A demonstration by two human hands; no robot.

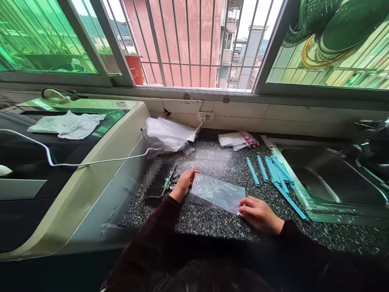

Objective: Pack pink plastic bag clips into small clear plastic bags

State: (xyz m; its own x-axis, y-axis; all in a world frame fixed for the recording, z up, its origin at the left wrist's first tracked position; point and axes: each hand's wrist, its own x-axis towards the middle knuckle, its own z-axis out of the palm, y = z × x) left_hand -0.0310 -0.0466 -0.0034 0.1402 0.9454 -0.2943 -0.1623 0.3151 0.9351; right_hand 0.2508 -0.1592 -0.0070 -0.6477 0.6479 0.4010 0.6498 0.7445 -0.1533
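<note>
A clear plastic bag [216, 192] lies flat on the speckled dark countertop [212, 221] in front of me. My left hand [183, 183] pinches the bag's left edge, fingers curled round it. My right hand [258, 213] pinches the bag's near right corner, fingers closed on it. Several light blue plastic strips [275, 172] lie on the counter to the right of the bag, apart from both hands.
A phone [158, 177] lies left of my left hand, with a white cable [91, 163] running from it. Crumpled clear bags [170, 133] and a small packet with pink pieces [240, 140] sit by the wall. A steel sink [331, 178] is right, a white appliance [100, 162] left.
</note>
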